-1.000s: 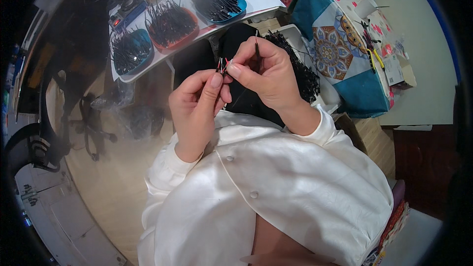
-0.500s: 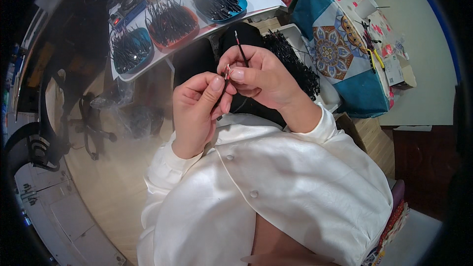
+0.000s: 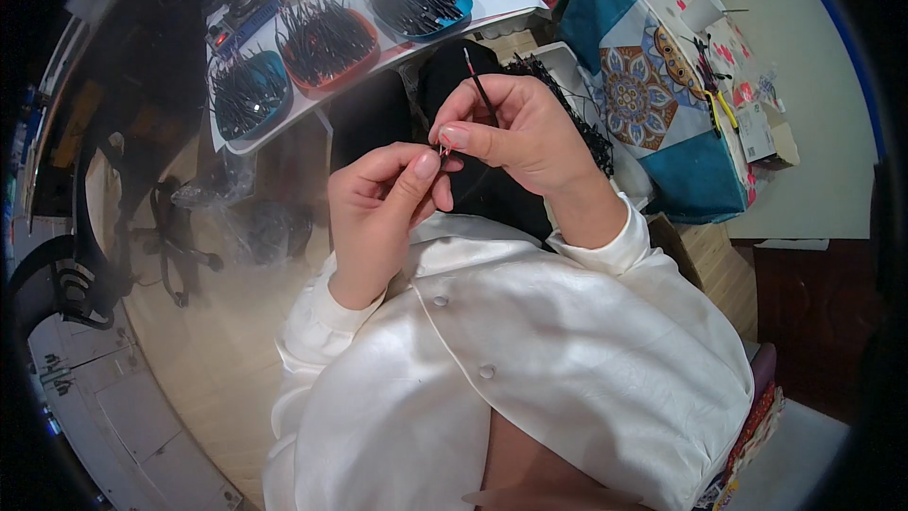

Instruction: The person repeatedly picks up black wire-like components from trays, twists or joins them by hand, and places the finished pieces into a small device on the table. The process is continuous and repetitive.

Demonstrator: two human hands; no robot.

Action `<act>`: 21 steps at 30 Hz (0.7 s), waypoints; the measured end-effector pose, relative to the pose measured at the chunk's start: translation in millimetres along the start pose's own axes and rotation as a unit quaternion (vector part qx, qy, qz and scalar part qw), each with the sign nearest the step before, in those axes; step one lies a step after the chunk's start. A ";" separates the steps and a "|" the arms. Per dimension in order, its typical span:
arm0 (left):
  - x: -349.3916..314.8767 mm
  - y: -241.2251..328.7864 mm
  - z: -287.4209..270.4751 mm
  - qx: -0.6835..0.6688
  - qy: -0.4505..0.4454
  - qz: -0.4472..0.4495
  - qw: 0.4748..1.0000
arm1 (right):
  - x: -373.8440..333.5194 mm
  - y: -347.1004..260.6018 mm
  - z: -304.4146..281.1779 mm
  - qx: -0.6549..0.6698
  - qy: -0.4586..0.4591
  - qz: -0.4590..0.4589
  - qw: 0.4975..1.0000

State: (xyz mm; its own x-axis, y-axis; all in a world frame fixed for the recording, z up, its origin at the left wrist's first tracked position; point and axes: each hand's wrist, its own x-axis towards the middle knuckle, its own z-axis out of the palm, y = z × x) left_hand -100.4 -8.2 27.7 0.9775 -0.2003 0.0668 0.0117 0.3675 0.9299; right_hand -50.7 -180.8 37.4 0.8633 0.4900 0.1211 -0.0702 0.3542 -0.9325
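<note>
My left hand (image 3: 383,203) is closed, its thumb and index finger pinching a black cable whose bared end shows thin red and light wires (image 3: 445,149). Against it, the thumb and fingertips of my right hand (image 3: 525,132) press on the same small wires. Out of the top of my right hand sticks a black cable (image 3: 482,90) with a thin, stripped reddish and pale tip pointing up and away. Whether both pieces belong to one cable is hidden by the fingers. Both hands meet above my lap, below the table's near edge.
On the white table (image 3: 501,0), bundles of black cables fill a red tray (image 3: 331,83) and two blue trays, one on the left (image 3: 274,118) and one on the right (image 3: 459,8). A white bin (image 3: 638,180) of black cables stands beyond my right hand. Yellow-handled cutters (image 3: 725,112) lie on the patterned cloth (image 3: 676,166).
My right hand has shifted slightly right and away, carrying its cable along, so the stripped tip sits higher. The left hand has barely moved and keeps its pinch.
</note>
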 end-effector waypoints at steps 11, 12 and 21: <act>0.6 0.0 -2.8 -0.061 -0.057 0.032 0.996 | -4.4 11.2 8.7 0.152 -0.038 0.010 0.988; 0.8 -0.8 -2.5 -0.078 -0.051 0.034 0.995 | -5.4 12.7 11.0 0.154 -0.024 0.012 0.988; -0.5 0.1 -7.3 -0.121 -0.077 -0.005 0.990 | -5.9 6.2 13.3 0.065 -0.012 -0.030 0.997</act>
State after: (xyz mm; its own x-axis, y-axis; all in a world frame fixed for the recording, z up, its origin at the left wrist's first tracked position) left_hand -99.4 -1.4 25.1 0.9336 -0.3337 0.1304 0.0888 0.5682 0.8181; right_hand -62.8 -171.0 35.4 0.8560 0.4825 0.1857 -0.0836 0.4836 -0.8713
